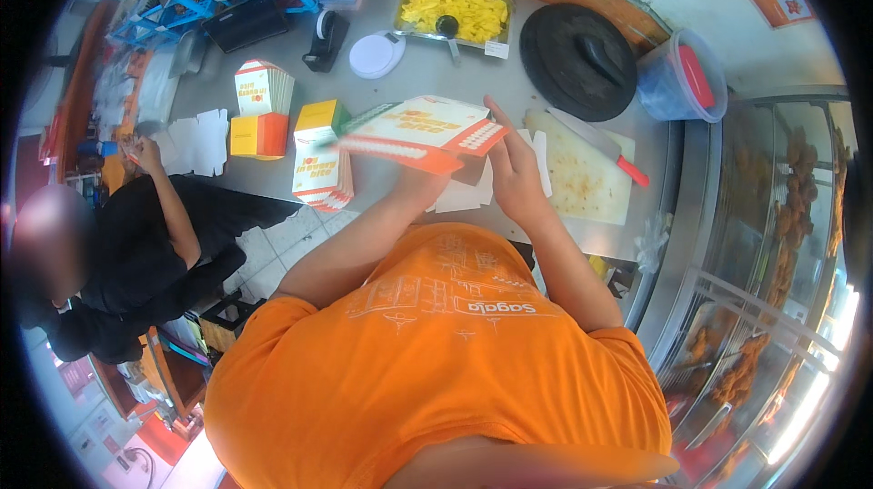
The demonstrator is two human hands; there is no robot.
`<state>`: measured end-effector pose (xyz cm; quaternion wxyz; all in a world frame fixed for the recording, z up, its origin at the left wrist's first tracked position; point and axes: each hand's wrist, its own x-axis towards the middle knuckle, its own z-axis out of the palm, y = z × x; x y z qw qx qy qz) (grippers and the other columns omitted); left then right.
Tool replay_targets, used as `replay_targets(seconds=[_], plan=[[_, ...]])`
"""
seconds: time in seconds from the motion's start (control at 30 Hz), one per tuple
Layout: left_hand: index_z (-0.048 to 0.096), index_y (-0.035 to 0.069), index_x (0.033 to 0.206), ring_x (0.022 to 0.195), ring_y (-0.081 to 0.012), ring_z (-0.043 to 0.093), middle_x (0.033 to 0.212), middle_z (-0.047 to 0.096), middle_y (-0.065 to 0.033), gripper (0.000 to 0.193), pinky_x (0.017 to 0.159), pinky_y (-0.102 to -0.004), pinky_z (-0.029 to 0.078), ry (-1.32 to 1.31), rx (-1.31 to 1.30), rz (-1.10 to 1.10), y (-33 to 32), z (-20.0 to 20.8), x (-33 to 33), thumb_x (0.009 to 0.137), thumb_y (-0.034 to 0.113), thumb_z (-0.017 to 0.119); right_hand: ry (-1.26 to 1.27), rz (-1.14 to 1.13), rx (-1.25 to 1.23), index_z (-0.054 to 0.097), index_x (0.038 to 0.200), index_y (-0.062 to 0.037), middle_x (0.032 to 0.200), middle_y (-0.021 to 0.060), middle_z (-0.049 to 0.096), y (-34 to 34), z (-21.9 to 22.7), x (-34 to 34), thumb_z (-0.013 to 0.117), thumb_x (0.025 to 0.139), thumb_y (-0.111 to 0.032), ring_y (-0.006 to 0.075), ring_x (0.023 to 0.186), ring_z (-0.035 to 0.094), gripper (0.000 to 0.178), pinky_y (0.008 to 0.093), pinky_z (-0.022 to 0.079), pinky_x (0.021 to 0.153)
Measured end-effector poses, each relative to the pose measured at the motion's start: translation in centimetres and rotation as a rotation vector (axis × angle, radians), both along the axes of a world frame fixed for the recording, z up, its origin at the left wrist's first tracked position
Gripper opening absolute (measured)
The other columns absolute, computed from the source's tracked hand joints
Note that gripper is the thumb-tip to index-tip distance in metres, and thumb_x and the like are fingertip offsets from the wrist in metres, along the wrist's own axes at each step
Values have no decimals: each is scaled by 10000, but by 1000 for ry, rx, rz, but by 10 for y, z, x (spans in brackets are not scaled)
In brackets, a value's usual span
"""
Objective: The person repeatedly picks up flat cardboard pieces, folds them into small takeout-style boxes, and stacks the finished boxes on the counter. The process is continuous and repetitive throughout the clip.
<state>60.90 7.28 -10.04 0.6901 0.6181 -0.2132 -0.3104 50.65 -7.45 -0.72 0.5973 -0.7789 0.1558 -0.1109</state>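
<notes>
A head-worn fisheye looks down on the nearby counter point(209, 89).

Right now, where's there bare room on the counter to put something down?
The grey counter looks bare between the tape dispenser and the held carton, and below the yellow food's tray, left of the black lid. It's crowded by the carton stacks and the cutting board with its knife.
</notes>
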Motion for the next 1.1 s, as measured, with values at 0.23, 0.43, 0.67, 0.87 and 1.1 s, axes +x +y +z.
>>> replay_targets(seconds=[0.23,0.43,0.67,0.87,1.1], plan=[[587,50,1378,1170,-179,650,1303,662,-74,396,1016,-342,516,158,-235,-92,3,37,9,1064,285,642,15,23,43,404,1606,-4,1249,182,686,-1,-1,-6,538,1108,-173,249,1145,676,542,380,520,1009],[594,74,1430,1162,-185,658,1312,678,-95,391,975,-345,537,-302,208,10,-10,40,1,1077,242,599,-54,-67,74,433,1586,-7,1407,214,623,2,-20,-4,539,1100,-152,273,1189,668,518,399,526,1023],[631,-44,1302,969,-197,696,1155,729,-177,315,857,-318,550,71,126,100,-37,36,-16,1008,32,548,210,-144,-46,602,1380,17,1077,320,717,-1,-46,7,461,1122,-256,433,974,724,401,469,555,857],[443,-13,1513,1180,-280,655,1392,616,-208,548,1023,-405,522,-615,148,-163,-12,62,-27,978,-62,554,317,-188,-392,690,1146,40,973,315,709,-72,-87,18,465,1109,-298,508,950,684,407,518,527,808],[417,-65,1514,1428,-332,471,1531,484,-254,580,1159,-416,398,-550,93,211,-3,70,-4,1002,55,662,448,46,-170,729,1119,30,930,228,756,-70,-67,-11,554,1069,-322,361,864,731,396,440,533,789]])
